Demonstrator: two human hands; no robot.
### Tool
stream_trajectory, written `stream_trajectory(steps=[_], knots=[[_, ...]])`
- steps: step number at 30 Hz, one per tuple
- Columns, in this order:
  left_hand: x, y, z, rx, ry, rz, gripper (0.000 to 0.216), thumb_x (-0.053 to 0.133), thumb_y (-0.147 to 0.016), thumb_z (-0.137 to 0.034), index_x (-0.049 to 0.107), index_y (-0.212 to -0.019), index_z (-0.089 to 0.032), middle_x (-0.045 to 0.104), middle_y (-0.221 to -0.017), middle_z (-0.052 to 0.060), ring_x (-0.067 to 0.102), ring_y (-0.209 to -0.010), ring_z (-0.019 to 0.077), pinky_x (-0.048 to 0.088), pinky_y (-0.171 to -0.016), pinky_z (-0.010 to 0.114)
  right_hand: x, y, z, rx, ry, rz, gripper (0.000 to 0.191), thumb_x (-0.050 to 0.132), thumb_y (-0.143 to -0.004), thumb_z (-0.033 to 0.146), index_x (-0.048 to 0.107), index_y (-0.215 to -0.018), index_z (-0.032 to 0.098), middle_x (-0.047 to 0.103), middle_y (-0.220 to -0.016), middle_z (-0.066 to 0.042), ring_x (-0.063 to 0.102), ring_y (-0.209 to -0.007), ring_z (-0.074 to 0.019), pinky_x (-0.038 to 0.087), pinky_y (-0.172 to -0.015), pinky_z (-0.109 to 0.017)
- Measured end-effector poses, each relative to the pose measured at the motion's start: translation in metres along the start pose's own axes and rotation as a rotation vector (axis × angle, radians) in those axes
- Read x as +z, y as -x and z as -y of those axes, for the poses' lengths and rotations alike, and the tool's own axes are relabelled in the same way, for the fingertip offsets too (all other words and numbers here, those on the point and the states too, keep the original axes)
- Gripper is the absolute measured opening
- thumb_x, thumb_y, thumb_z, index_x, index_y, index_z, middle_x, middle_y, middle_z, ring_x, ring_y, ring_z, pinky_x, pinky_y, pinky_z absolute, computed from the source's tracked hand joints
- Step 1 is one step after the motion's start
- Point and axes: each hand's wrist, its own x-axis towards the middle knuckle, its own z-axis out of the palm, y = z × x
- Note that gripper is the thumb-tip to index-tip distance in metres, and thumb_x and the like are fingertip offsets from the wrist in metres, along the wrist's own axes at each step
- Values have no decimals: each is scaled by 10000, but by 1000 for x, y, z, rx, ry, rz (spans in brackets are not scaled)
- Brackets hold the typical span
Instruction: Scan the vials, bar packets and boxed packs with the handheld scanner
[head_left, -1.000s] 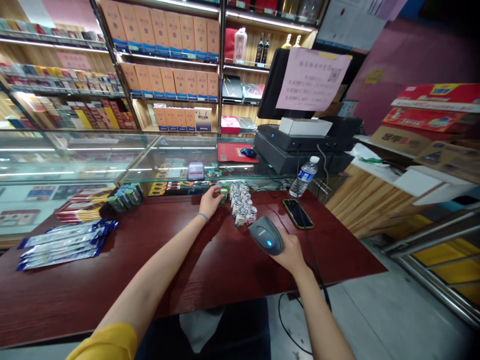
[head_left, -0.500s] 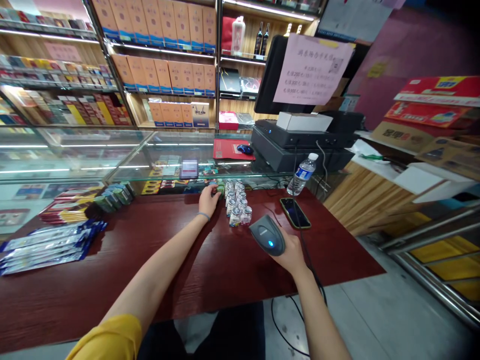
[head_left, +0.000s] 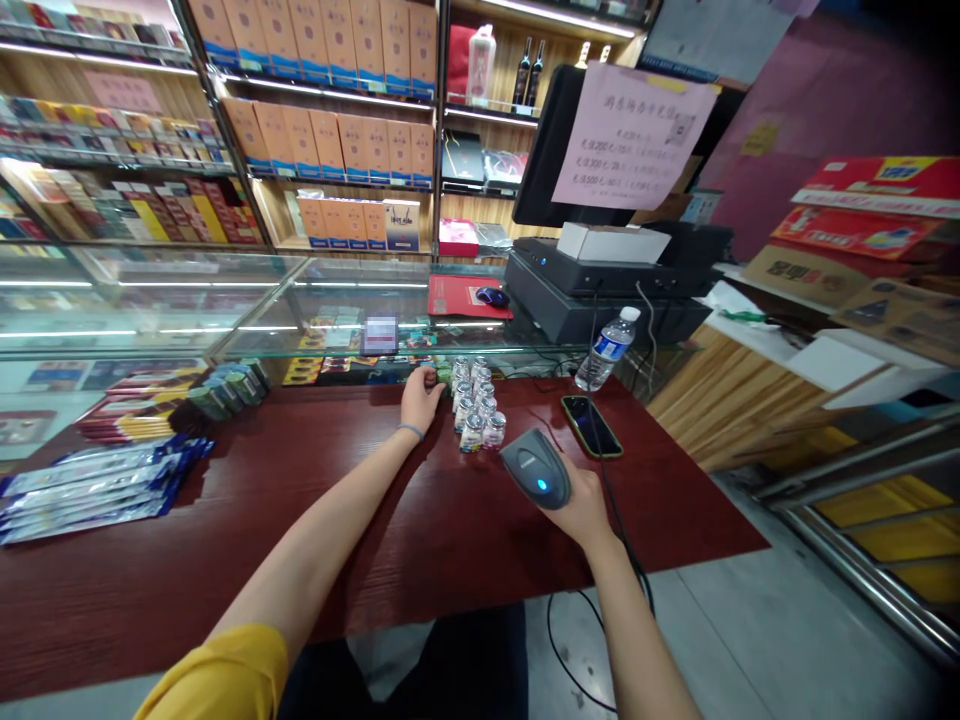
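My right hand (head_left: 586,508) is wrapped round a dark grey barcode scanner (head_left: 537,470); a blue light glows on its top, and its head points left toward the jars. Beyond it, my left hand (head_left: 421,400) is at the far edge of the brown table, fingers curled on a small green item (head_left: 444,374) that is mostly hidden. Just right of that hand, several small clear jars with silvery lids (head_left: 472,432) stand in two rows. Their contents are too small to make out.
A phone (head_left: 592,426) and a water bottle (head_left: 609,348) are at the right. Blue-silver packets (head_left: 97,490), red-yellow packs (head_left: 139,405) and green packs (head_left: 229,390) lie left. Behind is a glass counter (head_left: 330,285) with a mouse (head_left: 492,297) and monitor (head_left: 551,150). The scanner cable hangs right.
Almost nothing differs. The view has shifted very slightly; both hands keep their places by the jars and on the scanner.
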Motion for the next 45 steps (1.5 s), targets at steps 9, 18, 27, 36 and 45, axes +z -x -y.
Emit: stream_trajectory(steps=[9, 18, 27, 36, 45], knots=[[-50, 6, -11, 20, 0, -31, 322, 744, -811, -208, 629, -1110, -188, 642, -1007, 66, 645, -903, 200, 555, -915, 390, 8, -6, 10, -49, 47, -51, 502, 638, -769, 244, 631, -1263, 158, 798, -820, -77, 761, -615, -282, 586, -558, -353], [-147, 15, 1, 72, -161, -169, 329, 731, -837, -268, 640, -1144, -192, 658, -1055, 79, 673, -943, 211, 550, -960, 411, 36, -22, 44, -64, -41, -12, 490, 677, -770, 258, 652, -1255, 198, 810, -907, -89, 789, -739, -303, 629, -650, -379], [-252, 28, 19, 40, -299, -355, 335, 719, -826, -296, 638, -1126, -172, 655, -1032, 78, 678, -910, 206, 565, -936, 409, 75, -41, 81, -180, -94, 12, 440, 677, -761, 246, 666, -1195, 171, 799, -887, -98, 789, -759, -285, 628, -663, -352], [-335, 20, 7, -40, -553, -450, 351, 656, -830, -247, 614, -1173, -182, 631, -1164, 116, 660, -967, 231, 589, -873, 396, 98, -49, 96, -206, -110, 65, 413, 669, -760, 253, 679, -1166, 184, 790, -867, -84, 781, -741, -278, 632, -676, -361], [-371, -13, -4, -106, -992, -154, 507, 643, -786, -174, 593, -1291, -173, 662, -1249, 196, 627, -1186, 390, 492, -1028, 542, 94, -54, 102, -241, -144, 58, 369, 628, -798, 248, 655, -1155, 161, 785, -836, -82, 764, -654, -253, 605, -617, -330]])
